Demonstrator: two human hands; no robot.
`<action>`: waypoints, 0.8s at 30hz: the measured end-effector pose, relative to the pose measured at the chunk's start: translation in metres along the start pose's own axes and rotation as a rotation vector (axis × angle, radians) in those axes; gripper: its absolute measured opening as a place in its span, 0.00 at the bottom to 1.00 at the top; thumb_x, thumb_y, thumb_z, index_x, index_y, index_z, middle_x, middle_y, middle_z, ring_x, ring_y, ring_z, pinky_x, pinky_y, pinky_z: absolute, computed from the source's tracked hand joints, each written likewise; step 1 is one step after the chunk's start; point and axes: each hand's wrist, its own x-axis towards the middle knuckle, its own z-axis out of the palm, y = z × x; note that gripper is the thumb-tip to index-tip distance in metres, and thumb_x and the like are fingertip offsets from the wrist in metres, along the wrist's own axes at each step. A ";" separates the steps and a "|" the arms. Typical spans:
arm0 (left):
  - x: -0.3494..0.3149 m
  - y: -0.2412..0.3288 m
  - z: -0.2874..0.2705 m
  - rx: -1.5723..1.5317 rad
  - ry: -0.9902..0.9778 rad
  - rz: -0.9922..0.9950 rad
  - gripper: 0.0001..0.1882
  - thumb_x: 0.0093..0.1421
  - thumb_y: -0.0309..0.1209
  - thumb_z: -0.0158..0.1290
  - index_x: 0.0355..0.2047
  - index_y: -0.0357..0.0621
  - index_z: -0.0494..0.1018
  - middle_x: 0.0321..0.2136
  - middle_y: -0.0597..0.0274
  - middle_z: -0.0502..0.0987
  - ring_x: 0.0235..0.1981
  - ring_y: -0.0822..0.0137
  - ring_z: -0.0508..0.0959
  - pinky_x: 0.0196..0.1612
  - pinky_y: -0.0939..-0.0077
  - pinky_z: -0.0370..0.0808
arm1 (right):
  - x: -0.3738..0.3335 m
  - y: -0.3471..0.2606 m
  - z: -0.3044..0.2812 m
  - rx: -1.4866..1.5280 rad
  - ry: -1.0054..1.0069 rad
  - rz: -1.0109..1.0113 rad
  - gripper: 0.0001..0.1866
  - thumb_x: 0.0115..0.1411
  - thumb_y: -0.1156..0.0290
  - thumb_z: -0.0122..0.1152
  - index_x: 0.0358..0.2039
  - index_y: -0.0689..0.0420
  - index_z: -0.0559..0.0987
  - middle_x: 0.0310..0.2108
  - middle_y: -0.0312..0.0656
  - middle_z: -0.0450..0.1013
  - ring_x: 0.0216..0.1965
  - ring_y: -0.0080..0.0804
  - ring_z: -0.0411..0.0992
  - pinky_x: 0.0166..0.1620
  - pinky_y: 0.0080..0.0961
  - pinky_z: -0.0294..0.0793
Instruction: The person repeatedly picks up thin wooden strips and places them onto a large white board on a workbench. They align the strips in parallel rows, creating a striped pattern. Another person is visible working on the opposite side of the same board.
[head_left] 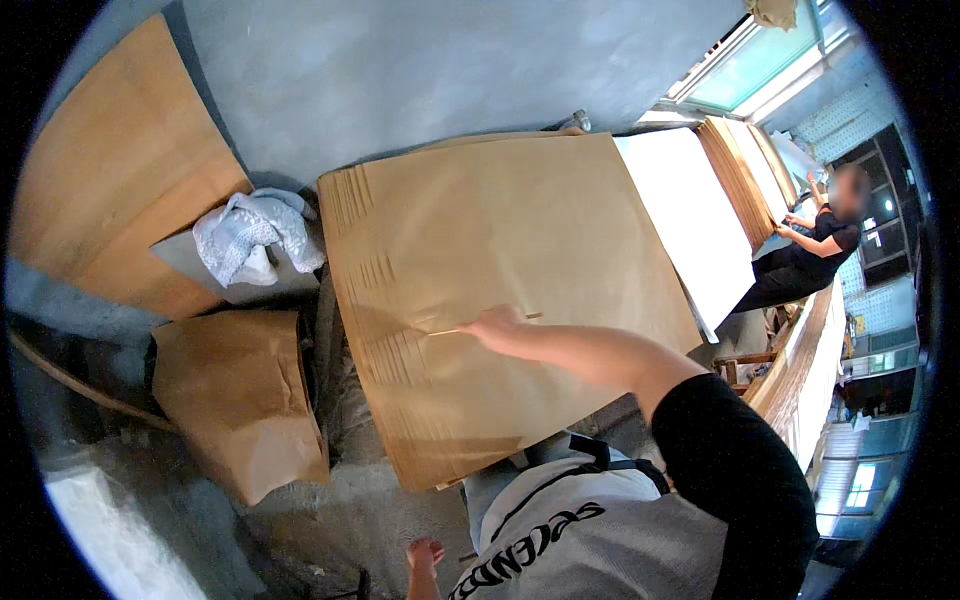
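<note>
In the centre of the frame, a thin tan stick (445, 331) reaches over the large stack of brown paper sheets (540, 220), gripped in the right hand (497, 327). At lower centre, the left hand (425, 553) is apart from the stack, fingers curled; whether it holds anything I cannot tell. A patterned cloth (240, 235) lies left of the stack, white sheets (690, 195) to its right; a co-worker (830, 240) is at upper right.
</note>
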 end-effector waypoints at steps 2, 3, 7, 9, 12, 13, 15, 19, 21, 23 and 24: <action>0.024 -0.019 -0.017 0.062 -0.020 0.007 0.07 0.52 0.29 0.44 0.31 0.41 0.67 0.21 0.56 0.73 0.18 0.65 0.74 0.20 0.74 0.72 | -0.001 -0.006 -0.015 -0.169 -0.092 0.072 0.16 0.51 0.76 0.45 0.39 0.46 0.74 0.19 0.40 0.71 0.22 0.33 0.71 0.21 0.33 0.67; 0.040 -0.027 -0.021 0.082 -0.029 0.012 0.07 0.52 0.29 0.44 0.31 0.41 0.67 0.21 0.56 0.73 0.18 0.65 0.74 0.19 0.75 0.72 | 0.006 -0.012 -0.022 -0.259 -0.134 0.099 0.16 0.51 0.76 0.46 0.39 0.46 0.74 0.19 0.39 0.71 0.21 0.32 0.70 0.21 0.33 0.67; 0.024 0.003 -0.011 0.106 -0.069 0.123 0.08 0.53 0.30 0.44 0.32 0.41 0.67 0.21 0.56 0.73 0.18 0.65 0.74 0.19 0.75 0.72 | 0.048 -0.084 -0.040 0.045 0.015 -0.086 0.08 0.53 0.70 0.47 0.29 0.54 0.76 0.16 0.39 0.67 0.17 0.28 0.65 0.18 0.34 0.64; -0.013 0.041 0.013 0.098 -0.133 0.240 0.08 0.53 0.30 0.44 0.32 0.41 0.68 0.20 0.57 0.72 0.18 0.66 0.74 0.19 0.74 0.73 | 0.079 -0.099 -0.019 0.149 -0.103 0.070 0.09 0.55 0.70 0.45 0.31 0.54 0.75 0.15 0.39 0.66 0.16 0.29 0.64 0.19 0.34 0.63; -0.017 0.036 0.004 0.063 -0.101 0.281 0.08 0.53 0.30 0.44 0.32 0.41 0.68 0.20 0.58 0.72 0.19 0.66 0.74 0.19 0.73 0.73 | 0.068 -0.085 0.004 0.505 -0.081 0.068 0.12 0.58 0.69 0.40 0.39 0.52 0.72 0.20 0.41 0.67 0.20 0.36 0.64 0.26 0.38 0.65; -0.009 0.033 -0.001 0.058 -0.069 0.277 0.08 0.53 0.30 0.45 0.32 0.41 0.68 0.19 0.58 0.72 0.19 0.66 0.74 0.20 0.72 0.73 | 0.052 -0.060 0.017 0.426 0.018 -0.102 0.13 0.59 0.69 0.39 0.42 0.50 0.71 0.23 0.43 0.69 0.23 0.39 0.66 0.30 0.40 0.66; 0.046 -0.009 -0.036 -0.026 -0.172 0.130 0.08 0.53 0.30 0.45 0.33 0.41 0.68 0.20 0.58 0.73 0.19 0.65 0.74 0.21 0.72 0.73 | 0.017 -0.004 0.047 0.137 0.257 -0.111 0.17 0.55 0.71 0.43 0.45 0.41 0.70 0.26 0.45 0.70 0.31 0.39 0.70 0.29 0.35 0.68; 0.017 -0.027 -0.044 0.018 0.086 -0.042 0.09 0.53 0.30 0.46 0.34 0.42 0.69 0.21 0.57 0.73 0.19 0.64 0.74 0.22 0.73 0.74 | 0.004 -0.012 -0.021 -0.048 -0.159 0.074 0.11 0.54 0.68 0.43 0.26 0.55 0.76 0.26 0.44 0.72 0.30 0.36 0.71 0.28 0.40 0.67; -0.003 -0.018 -0.029 -0.004 0.078 0.015 0.09 0.53 0.30 0.45 0.33 0.41 0.69 0.21 0.57 0.73 0.19 0.64 0.74 0.22 0.73 0.74 | 0.028 -0.035 -0.018 -0.143 -0.160 0.037 0.09 0.54 0.69 0.44 0.31 0.50 0.75 0.21 0.40 0.69 0.25 0.34 0.70 0.24 0.36 0.67; -0.006 0.001 -0.013 -0.007 -0.006 0.061 0.08 0.53 0.31 0.45 0.32 0.41 0.68 0.21 0.57 0.73 0.19 0.64 0.74 0.22 0.73 0.74 | 0.051 -0.083 -0.025 -0.002 0.005 0.033 0.10 0.55 0.68 0.44 0.34 0.47 0.74 0.17 0.38 0.66 0.19 0.32 0.68 0.19 0.32 0.67; -0.002 0.012 -0.004 -0.001 -0.084 0.074 0.08 0.53 0.31 0.45 0.32 0.41 0.68 0.21 0.58 0.73 0.19 0.65 0.74 0.22 0.73 0.74 | 0.056 -0.101 -0.030 0.161 0.092 0.049 0.10 0.56 0.65 0.44 0.32 0.50 0.75 0.16 0.38 0.66 0.18 0.32 0.66 0.19 0.32 0.66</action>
